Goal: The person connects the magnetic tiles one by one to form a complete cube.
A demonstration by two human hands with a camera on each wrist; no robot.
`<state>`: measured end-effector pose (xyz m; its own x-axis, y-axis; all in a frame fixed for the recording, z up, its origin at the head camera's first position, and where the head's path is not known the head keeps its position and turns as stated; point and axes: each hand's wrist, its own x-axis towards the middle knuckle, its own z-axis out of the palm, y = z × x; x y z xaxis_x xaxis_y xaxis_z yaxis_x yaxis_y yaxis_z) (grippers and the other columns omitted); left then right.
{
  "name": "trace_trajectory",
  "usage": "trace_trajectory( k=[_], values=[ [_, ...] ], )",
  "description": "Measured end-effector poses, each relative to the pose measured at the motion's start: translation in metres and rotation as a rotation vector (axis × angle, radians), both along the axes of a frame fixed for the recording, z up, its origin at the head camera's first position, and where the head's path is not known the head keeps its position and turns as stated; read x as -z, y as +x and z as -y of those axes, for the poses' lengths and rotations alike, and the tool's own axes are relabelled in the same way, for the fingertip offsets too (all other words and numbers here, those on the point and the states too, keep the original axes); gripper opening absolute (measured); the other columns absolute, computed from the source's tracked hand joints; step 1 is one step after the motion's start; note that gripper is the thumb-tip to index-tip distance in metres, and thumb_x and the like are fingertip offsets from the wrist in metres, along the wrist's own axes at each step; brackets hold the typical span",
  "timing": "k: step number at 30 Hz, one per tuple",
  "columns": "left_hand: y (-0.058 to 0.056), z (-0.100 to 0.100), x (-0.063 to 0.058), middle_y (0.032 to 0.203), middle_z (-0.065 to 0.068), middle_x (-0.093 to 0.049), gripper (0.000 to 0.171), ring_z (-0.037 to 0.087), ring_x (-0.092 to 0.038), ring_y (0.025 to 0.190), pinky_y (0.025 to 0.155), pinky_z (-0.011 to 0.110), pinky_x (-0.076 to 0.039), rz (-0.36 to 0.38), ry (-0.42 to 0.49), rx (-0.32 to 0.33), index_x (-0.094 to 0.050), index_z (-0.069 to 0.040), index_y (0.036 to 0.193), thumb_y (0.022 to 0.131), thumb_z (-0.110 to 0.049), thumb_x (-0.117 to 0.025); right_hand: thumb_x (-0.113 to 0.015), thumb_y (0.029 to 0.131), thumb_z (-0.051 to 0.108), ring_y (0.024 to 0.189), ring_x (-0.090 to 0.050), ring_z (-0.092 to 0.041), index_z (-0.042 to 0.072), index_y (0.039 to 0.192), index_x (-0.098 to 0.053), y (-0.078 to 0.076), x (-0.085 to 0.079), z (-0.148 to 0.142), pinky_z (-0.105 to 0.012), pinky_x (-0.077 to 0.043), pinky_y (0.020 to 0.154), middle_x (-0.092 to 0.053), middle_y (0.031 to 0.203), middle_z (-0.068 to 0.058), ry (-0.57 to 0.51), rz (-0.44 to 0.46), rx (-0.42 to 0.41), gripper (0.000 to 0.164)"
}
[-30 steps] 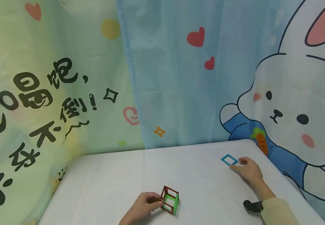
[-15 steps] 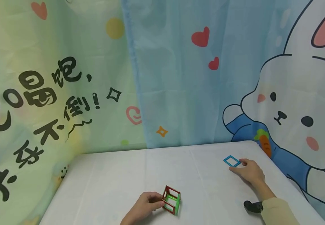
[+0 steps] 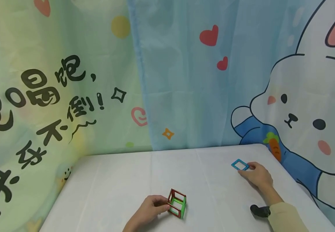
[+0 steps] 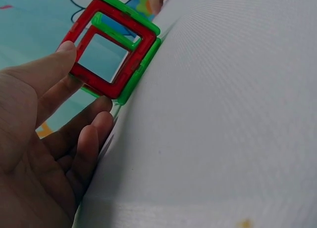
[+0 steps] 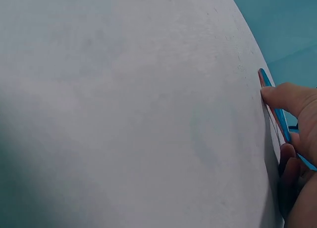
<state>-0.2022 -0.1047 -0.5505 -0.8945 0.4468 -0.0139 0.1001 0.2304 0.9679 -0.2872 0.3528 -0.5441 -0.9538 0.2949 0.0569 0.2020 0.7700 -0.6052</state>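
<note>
In the head view my left hand (image 3: 148, 211) holds a small box-shaped frame (image 3: 183, 208) of red and green magnetic tiles near the front middle of the table. The left wrist view shows the thumb and a finger pinching one edge of a red square tile (image 4: 136, 65), with green edges behind and below it. Far off to the right, my right hand (image 3: 256, 177) pinches a blue open square tile (image 3: 236, 168) by its near corner. Seen edge-on in the right wrist view, the blue tile (image 5: 281, 120) has a thin orange-red edge along it.
A white cloth covers the table (image 3: 112, 193). Behind it hangs a printed curtain (image 3: 185, 96) with a rabbit, hearts and black lettering. A black curved piece (image 3: 259, 211) sits at the right wrist beside the cream sleeve (image 3: 287, 217).
The head view has shifted slightly, so the scene sits a little further right. Both hands stay close to where they were, the left with the box-shaped frame, the right at the blue tile.
</note>
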Motion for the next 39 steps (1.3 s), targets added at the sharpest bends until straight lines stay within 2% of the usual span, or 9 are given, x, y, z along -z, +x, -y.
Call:
trace_trajectory(
  k=[7, 14, 17, 22, 26, 33, 39],
  values=[
    [-0.001, -0.001, 0.000, 0.089, 0.000, -0.069, 0.018, 0.011, -0.059, 0.074, 0.062, 0.024, -0.049, 0.002, 0.005, 0.012, -0.073, -0.005, 0.100, 0.090, -0.019, -0.072, -0.077, 0.080, 0.027, 0.106, -0.049, -0.047, -0.012, 0.125, -0.049, 0.008, -0.007, 0.021, -0.059, -0.039, 0.088, -0.054, 0.117, -0.034, -0.121, -0.087, -0.077, 0.066],
    [-0.002, 0.000, 0.004, 0.088, -0.002, -0.069, 0.017, 0.012, -0.061, 0.074, 0.063, 0.025, -0.049, -0.016, -0.019, 0.017, -0.074, -0.009, 0.098, 0.089, -0.024, -0.072, -0.078, 0.081, 0.028, 0.109, -0.049, -0.045, -0.011, 0.126, -0.051, 0.024, -0.023, 0.064, -0.059, -0.039, 0.090, -0.055, 0.117, -0.032, -0.141, -0.090, -0.184, 0.065],
    [-0.003, -0.001, 0.005, 0.088, -0.001, -0.070, 0.016, 0.013, -0.062, 0.074, 0.063, 0.025, -0.049, -0.021, -0.027, 0.011, -0.074, -0.008, 0.099, 0.089, -0.021, -0.072, -0.080, 0.080, 0.027, 0.105, -0.052, -0.041, -0.009, 0.124, -0.053, 0.029, -0.027, 0.077, -0.053, -0.043, 0.084, -0.057, 0.116, -0.030, -0.140, -0.106, -0.215, 0.064],
    [0.001, -0.002, 0.002, 0.090, 0.000, -0.070, 0.014, 0.012, -0.063, 0.074, 0.064, 0.024, -0.049, -0.014, -0.011, 0.007, -0.073, -0.006, 0.099, 0.089, -0.016, -0.072, -0.082, 0.078, 0.026, 0.079, -0.054, -0.025, -0.006, 0.123, -0.056, 0.040, -0.032, 0.095, -0.035, -0.046, 0.064, -0.059, 0.115, -0.025, -0.168, -0.119, -0.253, 0.062],
    [0.002, -0.002, 0.002, 0.090, 0.000, -0.070, 0.014, 0.012, -0.062, 0.074, 0.064, 0.024, -0.049, -0.005, 0.001, 0.010, -0.073, -0.006, 0.098, 0.089, -0.016, -0.072, -0.083, 0.077, 0.023, 0.065, -0.051, -0.017, -0.003, 0.124, -0.056, 0.049, -0.038, 0.107, -0.030, -0.045, 0.052, -0.059, 0.115, -0.022, -0.210, -0.127, -0.290, 0.060],
    [0.002, -0.001, -0.001, 0.091, -0.002, -0.068, 0.015, 0.011, -0.060, 0.074, 0.064, 0.025, -0.047, -0.029, -0.037, -0.007, -0.073, -0.008, 0.096, 0.087, -0.019, -0.075, -0.086, 0.073, 0.019, 0.059, -0.051, -0.012, -0.002, 0.121, -0.059, 0.059, -0.046, 0.127, -0.027, -0.043, 0.047, -0.062, 0.111, -0.016, -0.246, -0.182, -0.388, 0.059],
    [0.002, -0.002, -0.003, 0.098, -0.002, -0.065, 0.017, 0.013, -0.062, 0.079, 0.065, 0.025, -0.047, -0.035, -0.045, -0.010, -0.073, -0.007, 0.096, 0.085, -0.020, -0.076, -0.087, 0.071, 0.017, 0.058, -0.049, -0.011, 0.002, 0.118, -0.061, 0.067, -0.051, 0.145, -0.026, -0.042, 0.047, -0.062, 0.107, -0.009, -0.230, -0.208, -0.426, 0.056]
  ],
)
